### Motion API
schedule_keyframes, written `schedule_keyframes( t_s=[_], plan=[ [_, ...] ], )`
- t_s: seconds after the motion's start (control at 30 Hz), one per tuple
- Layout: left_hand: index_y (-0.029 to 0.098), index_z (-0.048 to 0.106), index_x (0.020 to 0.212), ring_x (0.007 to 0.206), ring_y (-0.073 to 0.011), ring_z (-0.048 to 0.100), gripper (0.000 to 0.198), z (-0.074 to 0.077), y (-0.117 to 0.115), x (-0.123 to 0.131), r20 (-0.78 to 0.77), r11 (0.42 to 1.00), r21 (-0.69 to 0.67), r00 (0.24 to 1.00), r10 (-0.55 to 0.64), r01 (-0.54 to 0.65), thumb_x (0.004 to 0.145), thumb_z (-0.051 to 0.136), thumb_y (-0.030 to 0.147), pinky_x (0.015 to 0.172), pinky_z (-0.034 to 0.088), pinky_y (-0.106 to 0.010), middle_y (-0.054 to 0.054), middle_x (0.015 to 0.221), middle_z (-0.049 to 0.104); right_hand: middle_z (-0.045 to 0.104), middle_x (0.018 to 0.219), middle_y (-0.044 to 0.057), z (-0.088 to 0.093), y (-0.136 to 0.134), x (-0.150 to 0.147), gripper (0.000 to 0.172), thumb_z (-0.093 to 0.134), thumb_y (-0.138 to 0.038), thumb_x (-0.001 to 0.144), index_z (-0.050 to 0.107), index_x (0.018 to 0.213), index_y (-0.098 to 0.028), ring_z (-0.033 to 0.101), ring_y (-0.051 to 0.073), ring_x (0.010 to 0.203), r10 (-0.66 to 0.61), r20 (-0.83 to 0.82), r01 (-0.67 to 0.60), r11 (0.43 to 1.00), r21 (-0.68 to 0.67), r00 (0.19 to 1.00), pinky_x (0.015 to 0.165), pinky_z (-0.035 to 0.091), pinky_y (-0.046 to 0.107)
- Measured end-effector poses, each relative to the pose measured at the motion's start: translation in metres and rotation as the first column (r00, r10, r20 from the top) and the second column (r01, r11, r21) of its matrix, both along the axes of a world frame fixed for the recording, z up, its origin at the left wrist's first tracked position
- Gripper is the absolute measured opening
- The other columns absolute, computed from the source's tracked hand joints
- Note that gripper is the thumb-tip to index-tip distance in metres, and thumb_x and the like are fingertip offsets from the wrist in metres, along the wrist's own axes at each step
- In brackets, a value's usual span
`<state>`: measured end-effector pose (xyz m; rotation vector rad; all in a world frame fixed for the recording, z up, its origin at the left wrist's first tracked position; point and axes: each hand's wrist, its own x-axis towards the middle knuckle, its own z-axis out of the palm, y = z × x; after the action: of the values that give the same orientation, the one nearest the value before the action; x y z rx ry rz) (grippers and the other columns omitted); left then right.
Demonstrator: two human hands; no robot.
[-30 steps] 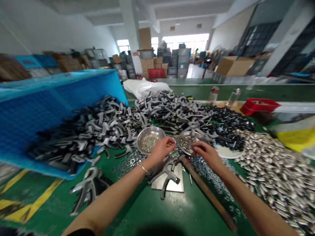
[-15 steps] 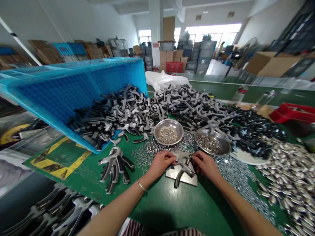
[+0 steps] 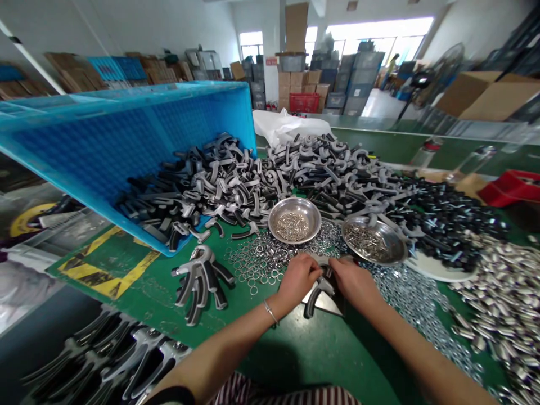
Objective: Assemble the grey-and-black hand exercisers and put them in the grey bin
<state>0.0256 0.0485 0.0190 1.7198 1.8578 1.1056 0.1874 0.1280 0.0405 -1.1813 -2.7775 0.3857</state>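
Note:
A grey-and-black hand grip exerciser (image 3: 313,302) lies over a flat metal plate (image 3: 331,304), its lower handle pointing toward me. My left hand (image 3: 300,279) pinches its upper left side with fingers closed. Closed on its upper right side is my right hand (image 3: 353,282), so both hands cover most of its top. Whatever small part sits between the fingertips is hidden. Just beyond the hands stand a metal bowl of small brass-coloured pieces (image 3: 294,206) and a second bowl of short pins (image 3: 404,250).
Several put-together hand grips (image 3: 201,281) stand at left. A tipped blue crate (image 3: 101,152) spills grey-and-black handles (image 3: 312,163). Loose rings (image 3: 253,264), black screw knobs (image 3: 447,219) and shiny metal parts (image 3: 506,304) cover the right and middle. A red bin (image 3: 512,188) sits far right.
My hands have drawn closer together over the hand grip, the left one moving right and covering more of its top. The view has shifted slightly.

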Motion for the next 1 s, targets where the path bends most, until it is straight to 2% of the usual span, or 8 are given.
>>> schedule_keyframes(
  t_s=[0.13,0.27,0.47,0.57,0.7,0.9,0.97,1.0],
  plan=[
    [0.016,0.065,0.081,0.091,-0.0212,0.057,0.010,-0.002,-0.003,0.003,-0.088,1.000,-0.024,0.996,0.012,-0.014,0.090,0.063,0.020,0.088,0.042,-0.037,-0.005,0.087,0.064,0.069,0.104,0.011,0.006,0.001,0.012,0.022,0.047,-0.014,0.094,0.061,0.111,-0.021,0.065,0.023,0.090,0.052,0.069,-0.056,0.997,0.045,0.996,0.065,0.040,0.027],
    [0.015,0.065,0.084,0.093,-0.0223,0.058,0.013,-0.004,-0.002,0.000,-0.211,0.999,-0.030,0.976,-0.046,0.041,0.093,0.060,0.024,0.089,0.043,-0.037,-0.007,0.090,0.065,0.066,0.108,0.021,0.001,0.006,0.050,0.025,0.049,-0.034,0.097,0.061,0.106,-0.014,0.061,0.034,0.103,-0.093,0.125,0.067,0.977,0.202,0.988,0.078,0.044,0.039],
    [0.012,0.064,0.089,0.090,-0.0247,0.060,0.014,0.010,0.018,-0.008,-0.633,0.925,-0.104,0.693,-0.345,0.365,0.095,0.055,0.020,0.082,0.044,-0.037,-0.010,0.090,0.063,0.070,0.079,0.010,-0.010,0.009,0.081,0.033,0.046,-0.047,0.093,0.060,0.081,-0.021,0.066,0.024,0.070,-0.204,0.035,0.207,0.954,-0.215,0.978,0.061,0.045,0.032],
    [0.012,0.063,0.089,0.090,-0.0242,0.060,0.013,0.014,0.016,-0.010,-0.708,0.886,-0.113,0.589,-0.390,0.450,0.096,0.053,0.017,0.082,0.045,-0.037,-0.009,0.092,0.063,0.068,0.072,0.003,0.003,-0.001,0.080,0.035,0.044,-0.054,0.092,0.058,0.095,-0.022,0.064,0.021,0.057,-0.327,-0.176,0.202,0.842,-0.499,0.929,0.051,0.047,0.031],
    [0.013,0.063,0.104,0.102,-0.0262,0.057,0.019,0.009,-0.009,0.000,-0.638,0.939,-0.085,0.705,-0.309,0.334,0.096,0.055,0.028,0.091,0.045,-0.040,-0.011,0.105,0.064,0.060,0.058,-0.005,0.014,-0.015,0.081,0.038,0.047,-0.061,0.092,0.053,0.101,-0.025,0.052,0.015,0.037,-0.448,-0.219,0.161,0.667,-0.727,0.867,0.035,0.040,0.026],
    [0.017,0.056,0.125,0.122,-0.0295,0.048,0.039,0.006,-0.039,0.012,-0.463,0.981,-0.120,0.866,-0.192,0.154,0.088,0.065,0.026,0.107,0.040,-0.045,-0.013,0.134,0.053,0.057,0.064,-0.006,0.001,-0.023,0.079,0.035,0.055,-0.058,0.091,0.049,0.089,-0.023,0.038,0.005,0.032,-0.603,-0.331,-0.156,0.325,-0.933,0.726,0.030,0.031,0.019],
    [0.019,0.056,0.126,0.122,-0.0282,0.048,0.037,0.007,-0.041,0.008,-0.418,0.974,-0.130,0.881,-0.223,0.185,0.089,0.062,0.025,0.108,0.040,-0.045,-0.012,0.133,0.053,0.058,0.066,-0.005,0.005,-0.027,0.077,0.035,0.052,-0.058,0.092,0.050,0.093,-0.023,0.040,0.006,0.032,-0.576,-0.339,-0.163,0.335,-0.928,0.744,0.030,0.032,0.019],
    [0.019,0.056,0.126,0.122,-0.0277,0.049,0.037,0.007,-0.042,0.006,-0.398,0.971,-0.128,0.887,-0.235,0.200,0.090,0.062,0.025,0.109,0.040,-0.045,-0.011,0.132,0.054,0.061,0.068,-0.004,0.008,-0.031,0.077,0.034,0.050,-0.057,0.093,0.051,0.097,-0.024,0.044,0.008,0.034,-0.531,-0.345,-0.127,0.403,-0.906,0.774,0.031,0.034,0.021]
  ],
)
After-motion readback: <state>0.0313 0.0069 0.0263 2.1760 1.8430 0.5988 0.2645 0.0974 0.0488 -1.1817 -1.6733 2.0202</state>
